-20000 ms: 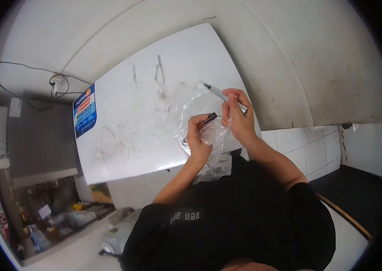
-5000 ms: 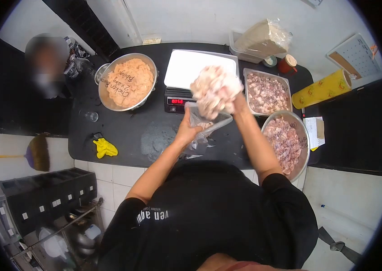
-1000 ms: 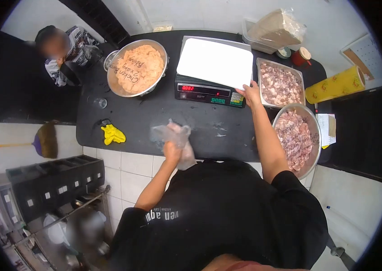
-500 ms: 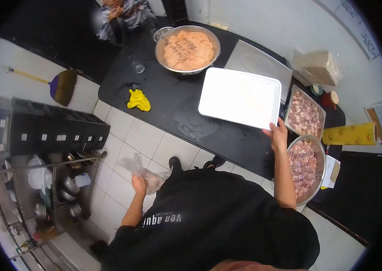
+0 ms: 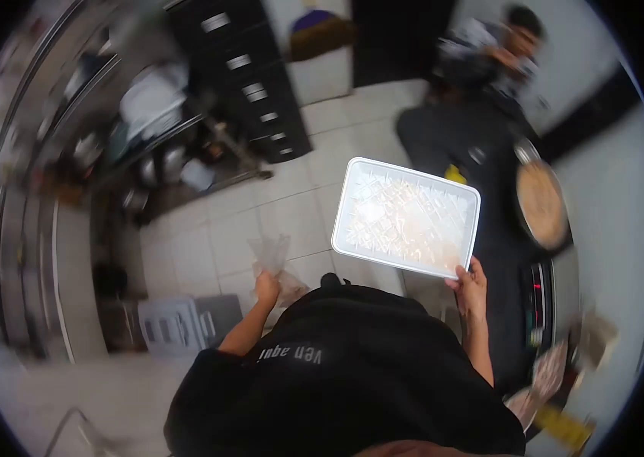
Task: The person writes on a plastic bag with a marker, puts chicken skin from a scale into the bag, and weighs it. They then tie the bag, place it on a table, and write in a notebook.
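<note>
My right hand point(image 5: 472, 289) grips the near right corner of a white plastic tray point(image 5: 406, 217). The tray is held in the air, and its ridged inner bottom faces me, with glare on it. Low on the other side, my left hand point(image 5: 266, 287) is closed around the gathered neck of a clear plastic bag point(image 5: 271, 251). Something pale shows in the bag's lower part, partly hidden by my black shirt; I cannot make out what it is.
The black table point(image 5: 482, 213) runs along the right, bearing a basin of orange mixture point(image 5: 543, 202) and a blurred tray of meat point(image 5: 549, 369). A person point(image 5: 490, 53) is at its far end. Left are a metal rack point(image 5: 223, 145), black drawers point(image 5: 257, 84) and a grey bin point(image 5: 173, 324).
My view has swung left, away from the table toward the rack and floor. The tray has come off its place over the table and tipped so its inside shows. Both hands keep their holds.
</note>
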{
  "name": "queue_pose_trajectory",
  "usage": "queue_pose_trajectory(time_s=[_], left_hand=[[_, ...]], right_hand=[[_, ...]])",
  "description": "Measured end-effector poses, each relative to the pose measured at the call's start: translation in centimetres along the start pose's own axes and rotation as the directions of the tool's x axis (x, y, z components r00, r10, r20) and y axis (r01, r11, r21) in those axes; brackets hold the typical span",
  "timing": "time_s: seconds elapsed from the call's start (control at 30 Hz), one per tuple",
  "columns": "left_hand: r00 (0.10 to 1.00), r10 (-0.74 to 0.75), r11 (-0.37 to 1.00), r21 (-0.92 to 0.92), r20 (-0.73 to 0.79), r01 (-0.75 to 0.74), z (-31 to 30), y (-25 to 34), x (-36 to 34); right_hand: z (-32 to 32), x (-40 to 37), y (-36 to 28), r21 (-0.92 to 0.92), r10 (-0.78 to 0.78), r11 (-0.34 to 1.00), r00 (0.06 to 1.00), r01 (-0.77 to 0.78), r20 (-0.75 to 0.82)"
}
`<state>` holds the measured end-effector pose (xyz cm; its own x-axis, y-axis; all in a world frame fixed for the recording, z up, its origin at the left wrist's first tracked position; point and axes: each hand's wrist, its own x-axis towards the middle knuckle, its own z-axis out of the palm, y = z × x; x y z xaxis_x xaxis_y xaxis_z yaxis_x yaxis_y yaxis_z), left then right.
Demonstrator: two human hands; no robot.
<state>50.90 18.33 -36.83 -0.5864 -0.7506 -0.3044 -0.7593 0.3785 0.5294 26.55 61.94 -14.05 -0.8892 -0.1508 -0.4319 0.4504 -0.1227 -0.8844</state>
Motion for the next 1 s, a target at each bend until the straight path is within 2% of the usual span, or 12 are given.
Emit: queue_pose_trajectory(time_s=[0.13,0.23,0.3,0.4,0.5,0.57,0.63,0.7,0.77,0.83,0.93,1.0], left_hand=[[0.971,-0.148,0.989,-0.023,-0.187,0.146,-4.1,-3.2,2.6],[0.890,-0.338,0.941,-0.137,-0.305,0.310,-5.3,-6.9,4.0],[0.864,-0.363,0.929,-0.204,-0.348,0.308,-7.4,-7.6,4.0],[0.753,-0.542,0.833,-0.356,-0.375,0.423,-10.9,-8.9,4.9],[0.645,-0.563,0.824,-0.414,-0.517,0.387,-10.9,-12.6,3.3],[0.487,-0.653,0.757,-0.514,-0.581,0.402,-8.9,-15.6,2.3],[0.298,-0.806,0.572,-0.546,-0.511,0.613,-10.0,-14.7,2.1],[0.217,-0.713,0.645,-0.502,-0.667,0.576,-9.2,-15.7,0.8],[0.084,-0.921,0.347,-0.700,-0.382,0.625,-8.8,-16.6,-0.3],[-0.130,-0.955,0.169,-0.850,-0.266,0.498,-6.4,-17.6,-0.5],[-0.304,-0.924,0.047,-0.858,-0.232,0.512,-5.1,-17.6,-0.3],[-0.397,-0.891,-0.019,-0.857,-0.219,0.514,-4.8,-18.5,0.6]], right_hand=[[15.9,5.7,-0.9,-0.074,0.054,0.997,0.963,-0.035,0.265],[26.5,10.2,0.4,-0.162,0.077,0.987,0.889,-0.003,0.451],[34.6,12.2,1.0,-0.219,0.109,0.975,0.814,0.023,0.570],[47.7,16.4,2.7,-0.300,0.191,0.954,0.738,0.016,0.647],[60.2,16.3,4.5,-0.340,0.259,0.940,0.567,0.039,0.782],[68.4,15.9,6.5,-0.361,0.318,0.933,0.460,0.006,0.829],[77.1,14.9,7.6,-0.398,0.371,0.917,0.329,0.014,0.868],[84.4,12.7,10.3,-0.414,0.391,0.909,0.229,0.057,0.891],[92.0,9.9,12.8,-0.398,0.390,0.917,0.164,0.019,0.906],[98.8,7.2,16.0,-0.397,0.390,0.917,0.135,0.027,0.911],[108.2,2.6,22.0,-0.367,0.367,0.930,-0.026,-0.010,0.930],[114.7,-1.7,24.4,-0.369,0.366,0.929,-0.053,-0.044,0.929]])
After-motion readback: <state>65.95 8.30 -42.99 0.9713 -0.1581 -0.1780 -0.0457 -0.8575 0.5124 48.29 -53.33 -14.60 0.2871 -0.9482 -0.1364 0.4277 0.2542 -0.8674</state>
